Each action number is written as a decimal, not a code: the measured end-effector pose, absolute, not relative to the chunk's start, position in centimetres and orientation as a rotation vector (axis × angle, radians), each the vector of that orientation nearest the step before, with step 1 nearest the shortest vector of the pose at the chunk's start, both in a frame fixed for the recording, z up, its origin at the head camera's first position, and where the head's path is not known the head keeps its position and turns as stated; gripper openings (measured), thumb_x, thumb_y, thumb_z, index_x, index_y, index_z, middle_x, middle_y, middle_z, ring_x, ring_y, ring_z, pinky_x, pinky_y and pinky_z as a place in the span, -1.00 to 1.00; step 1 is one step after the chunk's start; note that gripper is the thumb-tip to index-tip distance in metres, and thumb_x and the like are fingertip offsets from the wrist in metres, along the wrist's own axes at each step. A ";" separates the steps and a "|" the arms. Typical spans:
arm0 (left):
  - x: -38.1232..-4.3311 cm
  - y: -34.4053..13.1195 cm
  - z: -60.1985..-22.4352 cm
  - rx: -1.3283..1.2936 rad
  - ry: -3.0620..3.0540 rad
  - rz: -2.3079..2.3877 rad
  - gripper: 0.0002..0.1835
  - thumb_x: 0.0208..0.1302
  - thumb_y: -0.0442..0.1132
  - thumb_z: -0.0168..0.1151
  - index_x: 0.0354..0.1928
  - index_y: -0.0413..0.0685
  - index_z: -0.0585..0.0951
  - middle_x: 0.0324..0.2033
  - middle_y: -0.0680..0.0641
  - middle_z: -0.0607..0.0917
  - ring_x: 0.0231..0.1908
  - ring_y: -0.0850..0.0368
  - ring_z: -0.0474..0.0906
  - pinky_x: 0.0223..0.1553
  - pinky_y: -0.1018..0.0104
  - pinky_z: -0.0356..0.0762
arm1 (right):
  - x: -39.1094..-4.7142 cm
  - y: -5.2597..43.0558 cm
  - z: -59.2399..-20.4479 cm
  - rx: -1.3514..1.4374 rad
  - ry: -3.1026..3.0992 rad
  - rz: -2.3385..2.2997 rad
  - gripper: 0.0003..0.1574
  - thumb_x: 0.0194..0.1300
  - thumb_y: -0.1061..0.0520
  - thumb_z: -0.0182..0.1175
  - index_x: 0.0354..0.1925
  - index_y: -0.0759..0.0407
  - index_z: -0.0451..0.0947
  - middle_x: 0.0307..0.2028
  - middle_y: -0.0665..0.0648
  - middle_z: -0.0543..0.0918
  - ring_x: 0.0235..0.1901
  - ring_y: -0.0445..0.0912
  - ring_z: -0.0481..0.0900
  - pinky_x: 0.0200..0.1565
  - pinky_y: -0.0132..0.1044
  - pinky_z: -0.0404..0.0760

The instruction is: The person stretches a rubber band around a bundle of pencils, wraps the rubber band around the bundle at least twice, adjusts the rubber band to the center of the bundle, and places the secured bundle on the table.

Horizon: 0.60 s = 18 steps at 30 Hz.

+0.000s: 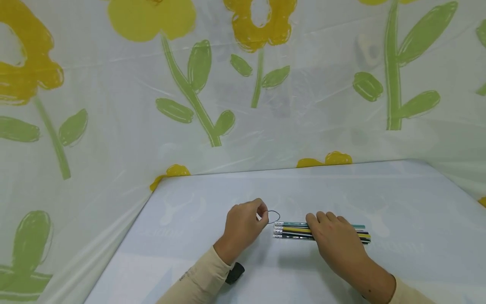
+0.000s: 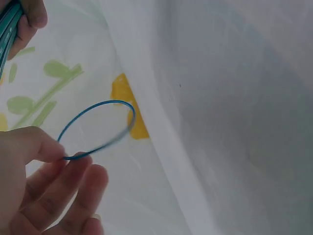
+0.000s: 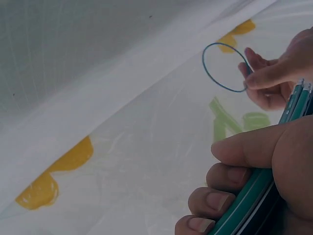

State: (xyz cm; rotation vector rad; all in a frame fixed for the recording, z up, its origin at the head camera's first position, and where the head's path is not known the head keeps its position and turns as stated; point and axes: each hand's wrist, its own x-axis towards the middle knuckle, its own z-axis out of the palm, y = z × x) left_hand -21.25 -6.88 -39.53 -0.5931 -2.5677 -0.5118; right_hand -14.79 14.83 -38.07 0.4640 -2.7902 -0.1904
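Observation:
My left hand [image 1: 244, 226] pinches a thin blue rubber band [image 2: 100, 103] between thumb and fingertips. The band hangs as an open loop, its free side turned toward the pencils. In my right hand [image 1: 338, 240] is a bundle of pencils [image 1: 294, 231], gripped around the middle with fingers curled over it. Teal, yellow and dark striped barrels show, with the eraser ends pointing left at the band. From the right wrist view, the teal pencils [image 3: 252, 196] run through the fist, and the rubber band [image 3: 211, 73] stands apart from them beyond their ends.
Below both hands lies a white-covered table [image 1: 182, 219]. Behind it hangs a pale curtain [image 1: 303, 118] printed with yellow flowers and green stems, also draped down the left side. A black band-like piece [image 1: 235, 273] sits at the left wrist.

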 end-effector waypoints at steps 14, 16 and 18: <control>-21.2 -6.2 -39.9 -0.639 -2.503 -0.557 -0.95 0.22 -0.20 0.34 -0.37 0.08 0.64 -0.53 0.17 0.74 -0.61 0.46 0.52 -0.40 0.42 0.42 | -14.9 15.0 -38.2 0.458 -2.805 -0.207 -0.51 -0.01 0.22 0.55 -0.20 0.14 0.44 -0.44 0.08 0.52 -0.42 -0.07 0.44 -0.26 -0.18 0.58; -21.0 -6.2 -39.7 -0.649 -2.507 -0.598 -0.96 0.24 -0.20 0.34 -0.36 0.08 0.65 -0.52 0.17 0.74 -0.60 0.46 0.51 -0.41 0.45 0.41 | -15.0 15.0 -38.3 0.453 -2.814 -0.211 -0.52 0.01 0.23 0.53 -0.20 0.13 0.44 -0.44 0.07 0.52 -0.42 -0.07 0.44 -0.26 -0.18 0.58; -20.8 -6.1 -39.5 -0.661 -2.514 -0.654 -0.96 0.26 -0.20 0.33 -0.33 0.07 0.64 -0.51 0.16 0.74 -0.58 0.46 0.50 -0.43 0.50 0.41 | -15.0 15.0 -38.4 0.454 -2.823 -0.213 -0.54 0.03 0.23 0.52 -0.19 0.13 0.44 -0.44 0.07 0.51 -0.42 -0.07 0.44 -0.27 -0.18 0.57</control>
